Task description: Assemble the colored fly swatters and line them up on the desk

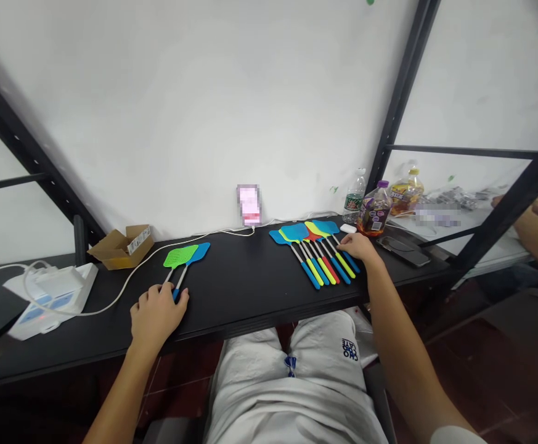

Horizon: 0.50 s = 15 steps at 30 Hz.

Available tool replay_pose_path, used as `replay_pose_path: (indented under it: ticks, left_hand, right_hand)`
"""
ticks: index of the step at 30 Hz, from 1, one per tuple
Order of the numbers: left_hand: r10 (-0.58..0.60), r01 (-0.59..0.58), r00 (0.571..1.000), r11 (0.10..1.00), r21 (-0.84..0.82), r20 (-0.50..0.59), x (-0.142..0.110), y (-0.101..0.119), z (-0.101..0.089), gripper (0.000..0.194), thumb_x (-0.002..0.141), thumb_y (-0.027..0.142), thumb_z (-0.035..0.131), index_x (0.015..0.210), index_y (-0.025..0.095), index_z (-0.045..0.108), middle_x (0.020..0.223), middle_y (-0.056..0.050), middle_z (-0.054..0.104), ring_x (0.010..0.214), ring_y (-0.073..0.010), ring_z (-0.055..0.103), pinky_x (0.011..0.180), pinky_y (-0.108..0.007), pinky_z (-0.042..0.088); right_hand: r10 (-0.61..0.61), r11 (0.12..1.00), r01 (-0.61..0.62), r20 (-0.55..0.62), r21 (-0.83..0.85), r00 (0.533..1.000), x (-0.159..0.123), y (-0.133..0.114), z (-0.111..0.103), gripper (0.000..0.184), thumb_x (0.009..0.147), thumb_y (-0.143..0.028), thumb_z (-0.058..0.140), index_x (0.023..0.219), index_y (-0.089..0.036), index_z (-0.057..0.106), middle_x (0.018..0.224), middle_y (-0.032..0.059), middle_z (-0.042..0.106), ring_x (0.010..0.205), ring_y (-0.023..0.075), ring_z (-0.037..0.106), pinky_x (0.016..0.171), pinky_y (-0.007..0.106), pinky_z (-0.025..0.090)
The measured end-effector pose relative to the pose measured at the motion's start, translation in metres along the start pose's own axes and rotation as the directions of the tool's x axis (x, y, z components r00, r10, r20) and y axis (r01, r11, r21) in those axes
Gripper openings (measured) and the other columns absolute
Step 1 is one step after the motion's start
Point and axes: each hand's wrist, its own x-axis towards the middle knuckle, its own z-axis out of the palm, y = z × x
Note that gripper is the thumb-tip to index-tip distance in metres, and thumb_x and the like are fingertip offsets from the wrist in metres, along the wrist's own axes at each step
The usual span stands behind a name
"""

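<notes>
Here we had a black bench [232, 296] against a white wall [158, 111], black metal uprights [400, 92] framing the scene, a cardboard box [121, 248] and a white power strip [51, 296] out left, and a water bottle [354, 197] and a phone [402, 251] out right! Mid-bench, a green fly swatter [180, 256] lay beside a blue fly swatter [198, 253], and the left hand [158, 314] was curled over their handles, though how firmly, you couldn't tell! Further along sat a tight row of multicoloured fly swatters [315, 243], and the right hand [358, 246], loosely open and holding nothing, rested right at its handles!
</notes>
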Motion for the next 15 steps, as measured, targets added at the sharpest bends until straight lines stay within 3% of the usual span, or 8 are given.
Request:
replay_pose_path:
  ticks: [15]
  left_hand:
    - [0.007,-0.007,1.000,1.000,-0.006,-0.016,-0.0003,-0.0005,0.0005,0.053,0.095,0.050,0.038,0.120,0.012,0.064,0.121,-0.021,0.063,0.111,-0.0410,0.058,0.089,-0.051,0.046]
  right_hand:
    - [-0.051,0.998,0.049,0.050,0.041,0.997,-0.0017,-0.0026,-0.0023,0.018,0.070,-0.032,0.076,0.083,-0.020,0.074,0.084,0.0032,0.075,0.079,0.0185,0.068,0.066,0.024,0.046]
